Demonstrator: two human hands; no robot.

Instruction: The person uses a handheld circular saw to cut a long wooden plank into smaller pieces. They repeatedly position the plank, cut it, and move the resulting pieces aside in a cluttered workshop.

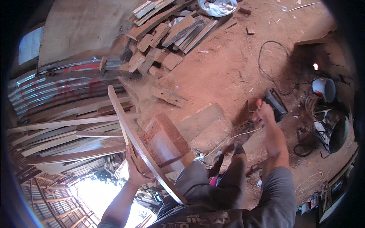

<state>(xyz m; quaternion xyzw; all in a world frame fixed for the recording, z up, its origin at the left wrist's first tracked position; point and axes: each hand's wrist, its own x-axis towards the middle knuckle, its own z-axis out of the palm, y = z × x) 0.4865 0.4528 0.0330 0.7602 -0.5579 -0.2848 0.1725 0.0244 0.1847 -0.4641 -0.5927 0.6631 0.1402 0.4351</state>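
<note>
My left hand [137,173] grips a long, pale wooden board [131,138], held slanting beside my legs, over a reddish wooden block [163,140]. My right hand [265,114] is stretched down to the right, closed on a red-handled tool [259,103] whose far part I cannot make out. Just beside it, a dark power tool [277,102] rests low on the dusty ground, with a cord near it.
A pile of offcuts [163,41] and a white sack [216,7] lie ahead. Long timbers [68,123] are stacked left by corrugated sheeting [45,91]. At right are a white bucket [323,89], a dark basin [338,135] and cables. Planks [203,119] lie near my feet.
</note>
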